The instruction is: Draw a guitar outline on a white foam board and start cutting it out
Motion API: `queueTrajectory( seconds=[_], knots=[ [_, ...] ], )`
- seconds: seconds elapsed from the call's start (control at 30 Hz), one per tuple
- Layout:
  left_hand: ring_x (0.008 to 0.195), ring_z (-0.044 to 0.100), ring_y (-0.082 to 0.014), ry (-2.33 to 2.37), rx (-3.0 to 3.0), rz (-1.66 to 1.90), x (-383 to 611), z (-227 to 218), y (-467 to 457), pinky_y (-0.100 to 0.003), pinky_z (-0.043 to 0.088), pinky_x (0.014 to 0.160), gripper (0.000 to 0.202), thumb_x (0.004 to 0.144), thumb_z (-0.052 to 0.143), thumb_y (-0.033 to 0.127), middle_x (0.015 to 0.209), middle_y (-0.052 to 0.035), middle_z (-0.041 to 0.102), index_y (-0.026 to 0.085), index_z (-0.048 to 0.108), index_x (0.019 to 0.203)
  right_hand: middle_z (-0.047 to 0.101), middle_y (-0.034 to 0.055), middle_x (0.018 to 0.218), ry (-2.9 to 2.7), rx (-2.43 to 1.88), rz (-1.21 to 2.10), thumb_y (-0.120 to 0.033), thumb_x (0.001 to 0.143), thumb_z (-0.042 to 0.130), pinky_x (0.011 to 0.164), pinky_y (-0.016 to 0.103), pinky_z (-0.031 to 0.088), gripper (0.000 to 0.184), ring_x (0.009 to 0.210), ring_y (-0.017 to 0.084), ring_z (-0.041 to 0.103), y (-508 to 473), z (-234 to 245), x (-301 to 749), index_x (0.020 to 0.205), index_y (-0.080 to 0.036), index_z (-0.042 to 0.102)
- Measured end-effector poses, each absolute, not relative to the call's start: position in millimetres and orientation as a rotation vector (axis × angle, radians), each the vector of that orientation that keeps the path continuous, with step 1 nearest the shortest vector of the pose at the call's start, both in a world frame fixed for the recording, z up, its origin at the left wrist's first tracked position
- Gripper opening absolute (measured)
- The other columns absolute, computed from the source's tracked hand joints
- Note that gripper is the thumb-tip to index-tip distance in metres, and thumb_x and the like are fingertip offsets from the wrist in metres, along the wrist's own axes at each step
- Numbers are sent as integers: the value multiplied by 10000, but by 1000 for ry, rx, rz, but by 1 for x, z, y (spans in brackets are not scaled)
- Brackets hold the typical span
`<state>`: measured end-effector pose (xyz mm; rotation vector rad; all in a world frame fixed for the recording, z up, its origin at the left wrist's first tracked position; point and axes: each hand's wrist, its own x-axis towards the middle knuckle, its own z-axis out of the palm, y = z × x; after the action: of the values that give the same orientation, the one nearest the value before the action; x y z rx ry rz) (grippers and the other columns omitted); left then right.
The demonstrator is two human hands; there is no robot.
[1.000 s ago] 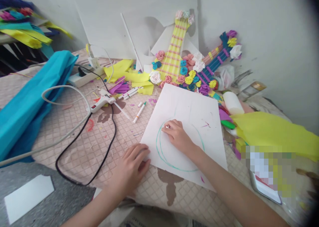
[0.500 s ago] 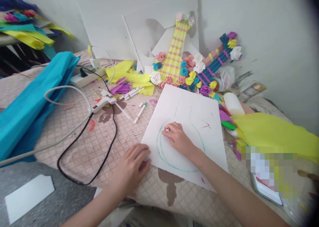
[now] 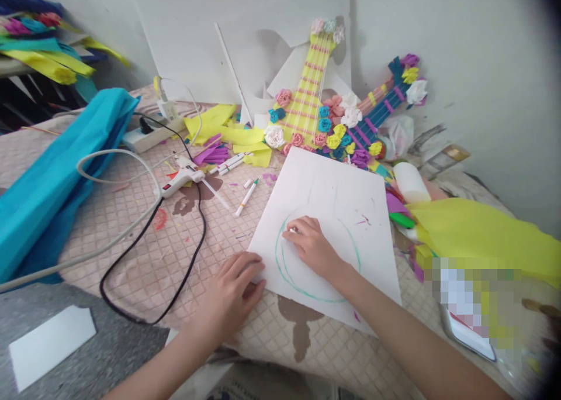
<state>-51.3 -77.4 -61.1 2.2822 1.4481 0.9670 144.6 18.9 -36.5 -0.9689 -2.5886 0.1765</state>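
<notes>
Sheet [image 3: 337, 195]: green circle [image 3: 307, 296]; right hand [image 3: 311, 245] pinches pen [image 3: 291, 230], left hand [image 3: 230, 297] pins edge.

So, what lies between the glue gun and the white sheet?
In the head view, a green-tipped marker and a small white cap lie on the cloth between the glue gun and the sheet.

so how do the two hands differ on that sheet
The left hand lies flat and open, half on the tablecloth, pressing the white sheet at its corner. The right hand is curled, fingers pinching a marker at the green circle. Both touch the sheet.
</notes>
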Motion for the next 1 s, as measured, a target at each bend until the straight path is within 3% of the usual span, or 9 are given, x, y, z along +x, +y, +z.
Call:
queueTrajectory(
  seconds=[0.53,0.7,0.83,1.0],
  knots=[
    [1000,513,-186,1435,2266,969,-52,-62,-77,-342,464,849,170,809,517,151,1052,-80,561,166,545,975,594,43,831,-2568,-855,242,-32,808,474,770,329,325,228,836,163,460,5,-40,151,756,-178,641],
    [1016,503,-185,1427,2268,986,-52,-63,-78,-336,455,864,179,805,521,139,1049,-82,560,162,542,982,619,42,832,-2357,-963,610,-100,837,465,760,328,384,220,817,158,517,-8,-32,158,773,-197,651],
    [1022,505,-191,1429,2266,993,-52,-65,-78,-348,454,869,182,811,517,152,1061,-83,558,171,543,990,656,36,842,-1920,-1219,1050,-261,822,531,631,270,449,140,739,148,581,-7,-18,160,832,-194,653],
    [1010,509,-192,1433,2268,981,-52,-64,-78,-358,462,858,178,814,508,151,1062,-85,558,174,541,987,672,34,868,-1899,-1288,1003,-271,789,569,619,265,459,128,721,153,598,-3,-14,160,855,-196,650]
  ],
)
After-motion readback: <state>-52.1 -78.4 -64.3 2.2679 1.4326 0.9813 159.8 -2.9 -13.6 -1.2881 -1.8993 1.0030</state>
